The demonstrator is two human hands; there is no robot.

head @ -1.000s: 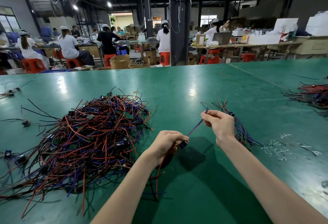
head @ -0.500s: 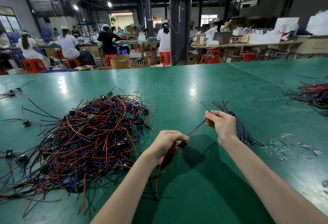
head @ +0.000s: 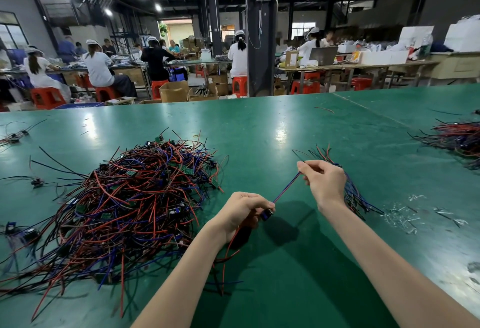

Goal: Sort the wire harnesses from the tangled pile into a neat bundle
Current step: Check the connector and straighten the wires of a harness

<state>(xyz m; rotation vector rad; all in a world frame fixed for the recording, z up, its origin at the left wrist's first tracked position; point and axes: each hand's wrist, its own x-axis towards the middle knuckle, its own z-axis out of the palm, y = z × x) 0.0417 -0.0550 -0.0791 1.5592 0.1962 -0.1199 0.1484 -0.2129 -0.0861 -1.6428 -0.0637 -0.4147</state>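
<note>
A big tangled pile of red, blue and black wire harnesses [head: 135, 205] covers the left of the green table [head: 259, 133]. My left hand [head: 240, 211] grips the dark connector end of one wire harness [head: 285, 189], just right of the pile. Its blue and red wires run taut up to my right hand [head: 324, 182], which pinches them between thumb and fingers. Behind my right hand lies the sorted bundle [head: 355, 198], its wires roughly parallel on the table and partly hidden by the hand.
Another heap of harnesses [head: 457, 138] lies at the table's right edge. Bits of clear plastic [head: 400, 216] are scattered right of the bundle. Stray harnesses [head: 36, 181] lie at the far left. Several workers sit at benches beyond the table's far edge.
My right hand has slid slightly right and down along the taut wires. The left hand keeps its grip in the same place.
</note>
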